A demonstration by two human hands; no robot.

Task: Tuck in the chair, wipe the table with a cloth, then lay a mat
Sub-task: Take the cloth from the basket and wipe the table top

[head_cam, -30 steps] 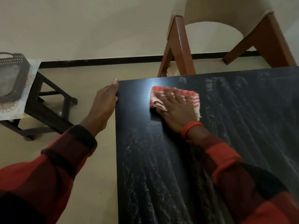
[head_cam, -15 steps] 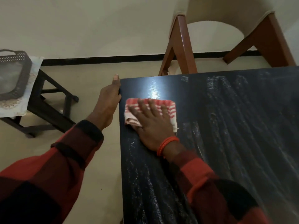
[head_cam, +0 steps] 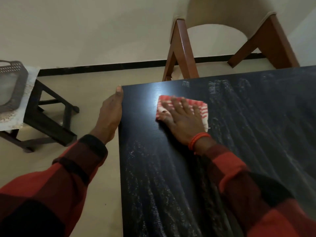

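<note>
The cream-backed wooden chair (head_cam: 181, 48) sits tucked at the far edge of the black wooden bench (head_cam: 171, 185), where the right grip (head_cam: 184, 124), spread flat, presses the red-striped cloth (head_cam: 202, 108) near the far-left corner while the left grip (head_cam: 111, 115), fingers hidden, rests against the left edge, and no mat shows.

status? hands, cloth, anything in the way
Right hand flat on the red-striped cloth, pressing it to the black table. Left hand holds the table's left edge. Chair at far side, not blocking.

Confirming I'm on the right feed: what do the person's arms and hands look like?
The left hand and right hand are bare. The left sleeve and right sleeve are long, red-and-black checked; an orange-red thread band circles the right wrist.
</note>
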